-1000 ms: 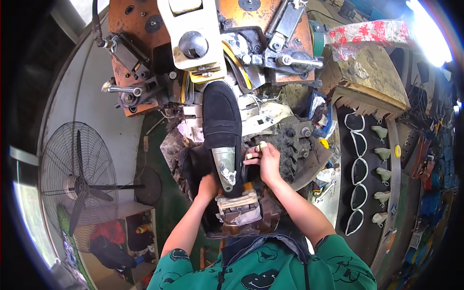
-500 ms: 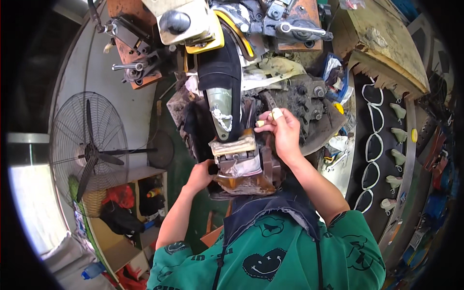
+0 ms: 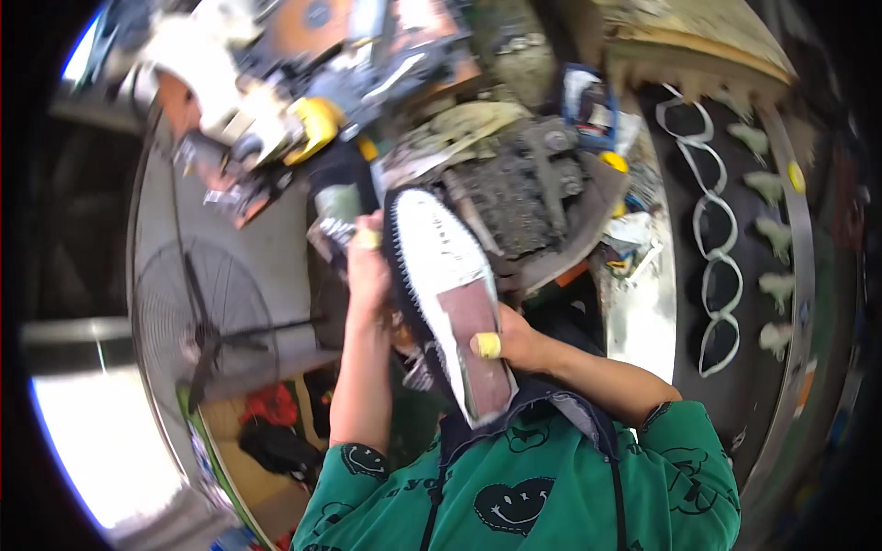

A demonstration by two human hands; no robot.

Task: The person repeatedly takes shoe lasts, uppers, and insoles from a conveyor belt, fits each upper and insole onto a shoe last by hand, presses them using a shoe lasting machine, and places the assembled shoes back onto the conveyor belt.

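Observation:
My right hand (image 3: 514,343) grips a shoe (image 3: 443,266) whose underside is turned up. The shoe has a white toe area, a brownish heel panel and a black edge with white stitching. My right thumb, wrapped in yellow tape, presses on the heel panel. At the shoe's left side, close to its toe, is my left hand (image 3: 366,271), with yellow tape on one digit; its fingers are blurred and partly hidden. Beyond that hand stands the machine's black and green arm (image 3: 342,197), blurred, with something pale and chain-like on it.
A dark, grimy metal plate with bolts (image 3: 519,193) lies beyond the shoe. White loops (image 3: 721,225) hang in a row on a dark strip at right, beside pale pieces (image 3: 774,237). A large fan (image 3: 204,331) stands left. A blue tray (image 3: 591,106) holds scraps.
The shoe has come off the machine and is now in my right hand, underside up. My left hand has moved up beside its toe. The view has swung, shifting the machine left.

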